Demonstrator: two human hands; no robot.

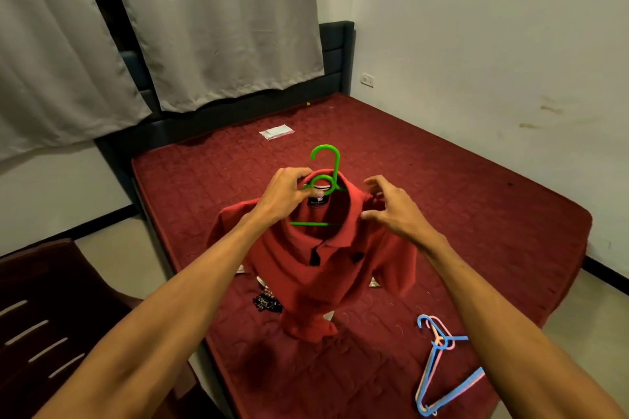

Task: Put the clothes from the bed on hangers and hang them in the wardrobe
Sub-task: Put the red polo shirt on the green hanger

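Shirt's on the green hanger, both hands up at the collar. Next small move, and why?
Probably tug the collar straight with the right hand. The left hand grips the green hanger at its neck, holding the red shirt over the bed; the right hand's fingers sit loose beside the collar, and the shirt hangs bunched.

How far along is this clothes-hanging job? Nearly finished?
Partway. Done: the green hanger sits inside the red polo shirt. In hand: the left hand grips the hanger's neck, and the right hand is at the collar. Left: hanging it up, plus a dark garment on the bed and spare blue and pink hangers.
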